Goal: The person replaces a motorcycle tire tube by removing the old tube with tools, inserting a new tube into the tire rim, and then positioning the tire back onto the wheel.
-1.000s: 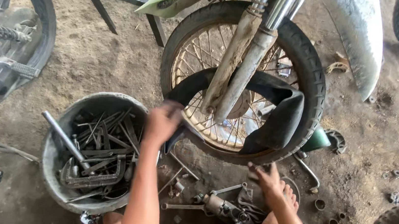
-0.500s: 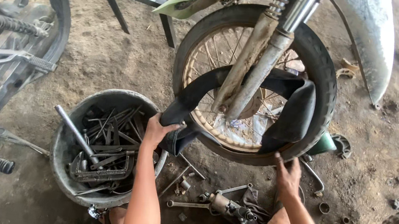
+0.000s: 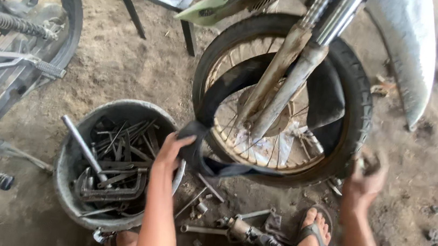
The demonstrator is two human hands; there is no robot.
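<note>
Bare dirt floor (image 3: 127, 70), dusty and brown, littered with small scraps under flat daylight. Dark metal stand (image 3: 158, 0) at the top. Another motorcycle (image 3: 3, 62) parked at left; spare tyres at right edges.

Right hand (image 3: 364, 179) motion-blurred, maybe gripping small part; wheel (image 3: 281, 97) top hidden behind fork.

The left hand (image 3: 171, 150) grips the black inner tube (image 3: 222, 91) draped around the motorcycle front wheel (image 3: 358, 116). At eight o'clock from the wheel sits a metal bucket of tools (image 3: 70, 170). The right hand (image 3: 365, 179), at five o'clock, is raised and blurred above a sandalled foot (image 3: 310, 241).
</note>
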